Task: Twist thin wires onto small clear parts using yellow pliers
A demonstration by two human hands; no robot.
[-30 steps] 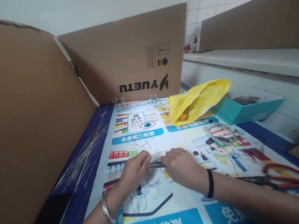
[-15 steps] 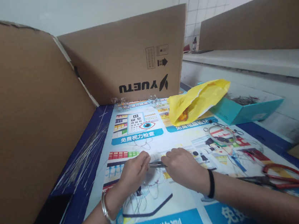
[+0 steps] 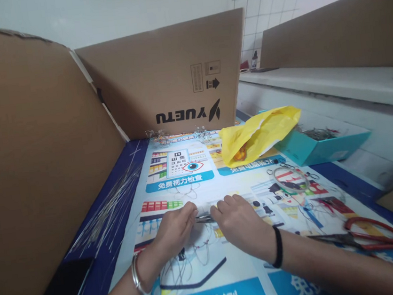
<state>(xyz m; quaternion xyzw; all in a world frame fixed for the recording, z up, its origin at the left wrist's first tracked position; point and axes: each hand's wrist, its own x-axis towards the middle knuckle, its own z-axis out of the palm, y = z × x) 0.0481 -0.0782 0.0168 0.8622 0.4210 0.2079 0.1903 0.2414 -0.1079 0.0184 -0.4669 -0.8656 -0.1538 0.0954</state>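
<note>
My right hand [image 3: 239, 225], with a black band at the wrist, is closed around a pair of pliers [image 3: 203, 218]. Their slim metal jaws point left and reach my left fingertips. My left hand [image 3: 177, 227], wearing a silver bangle, pinches at the jaw tips; what lies between its fingers is too small to make out. Below both hands, thin bent wire pieces [image 3: 203, 254] are scattered over the printed sheet [image 3: 238, 268]. The pliers' handles are hidden inside my right fist.
Red-handled scissors [image 3: 377, 236] lie by my right forearm. A wire coil [image 3: 291, 178], a yellow bag [image 3: 261, 135] and a teal box [image 3: 324, 147] of wire pieces sit beyond. Straight wires [image 3: 107, 209] lie left. Cardboard panels [image 3: 160, 76] stand at the back and left.
My right hand has shifted very slightly left, closer to my left hand, and the pliers' jaws sit at a slightly different angle. Everything else looks the same.
</note>
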